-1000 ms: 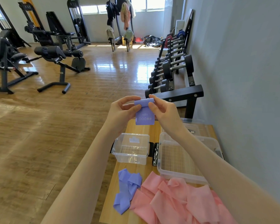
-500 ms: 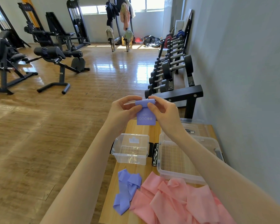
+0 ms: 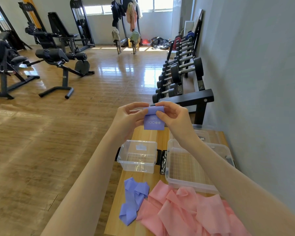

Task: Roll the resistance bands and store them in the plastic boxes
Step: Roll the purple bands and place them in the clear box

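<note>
A purple resistance band [image 3: 154, 121], partly rolled at its top, hangs in the air above the table. My left hand [image 3: 131, 116] pinches the roll's left end and my right hand [image 3: 173, 115] pinches its right end. Below, a small clear plastic box [image 3: 137, 165] and a larger clear plastic box [image 3: 191, 182] stand open on the wooden table [image 3: 143, 133]. A second purple band [image 3: 132, 200] lies crumpled near the front, beside a heap of pink bands [image 3: 186, 213].
A clear lid [image 3: 206, 132] lies behind the larger box. A dumbbell rack [image 3: 182, 79] runs along the grey wall beyond the table. Gym benches and machines [image 3: 58, 60] stand across the wooden floor to the left.
The hanging flap of the purple band has grown slightly shorter as the roll at its top turns between my fingers. Both hands stay in the same place.
</note>
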